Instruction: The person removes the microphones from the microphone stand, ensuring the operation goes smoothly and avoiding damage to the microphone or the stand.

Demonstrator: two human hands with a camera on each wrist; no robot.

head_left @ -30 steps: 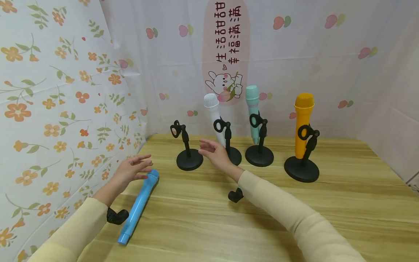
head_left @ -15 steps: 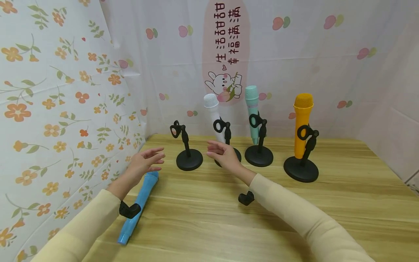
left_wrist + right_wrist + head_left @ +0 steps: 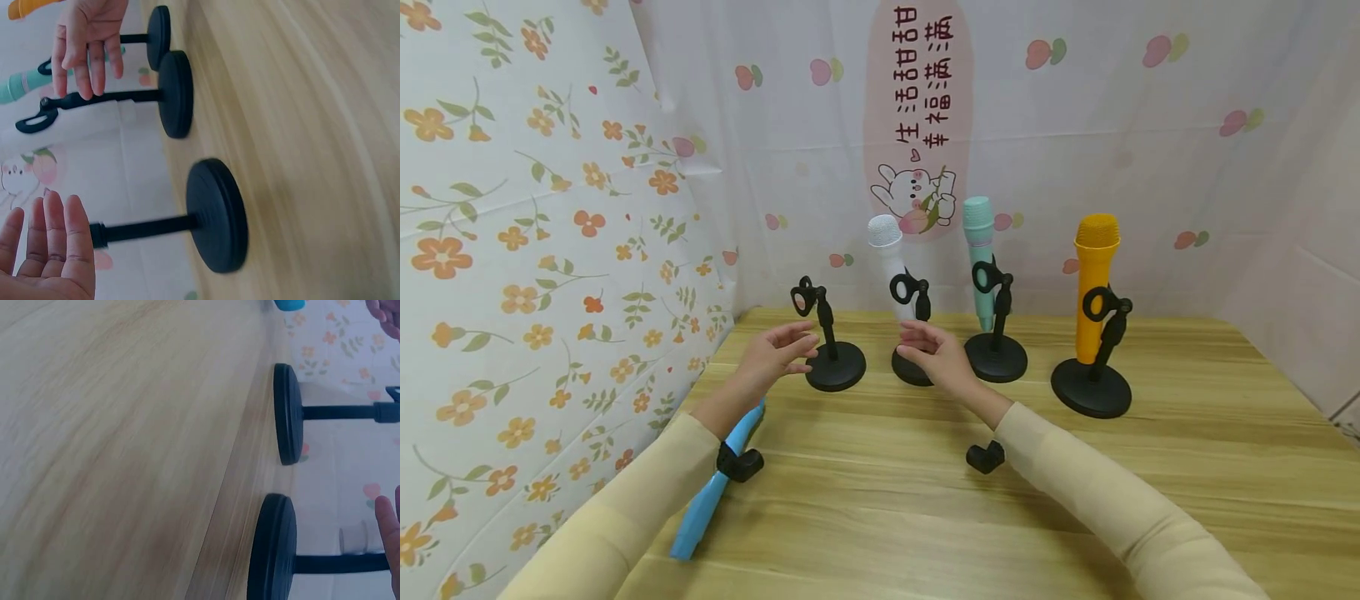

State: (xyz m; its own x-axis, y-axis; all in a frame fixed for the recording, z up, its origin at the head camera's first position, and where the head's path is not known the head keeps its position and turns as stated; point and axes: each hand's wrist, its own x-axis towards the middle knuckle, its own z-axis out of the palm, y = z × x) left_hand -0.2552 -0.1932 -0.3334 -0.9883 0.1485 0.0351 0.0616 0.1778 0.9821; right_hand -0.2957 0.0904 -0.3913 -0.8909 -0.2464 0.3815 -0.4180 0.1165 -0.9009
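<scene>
Left hand (image 3: 765,360) and right hand (image 3: 942,358) hold nothing, fingers relaxed — the stand without microphone (image 3: 839,372) is probably stiff, heavier at its base (image 3: 219,215); better to grip the pole (image 3: 150,229).

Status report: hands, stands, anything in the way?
Left hand empty, by bare stand. Right hand empty, before white microphone and its stand. Blue microphone lies clear of both stands; no obstruction seen.

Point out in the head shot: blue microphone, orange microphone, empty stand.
blue microphone (image 3: 703,510): head view, lower body, below the left wrist
orange microphone (image 3: 1093,271): head view, upper body, just below the head
empty stand (image 3: 842,369): head view, round base
</scene>
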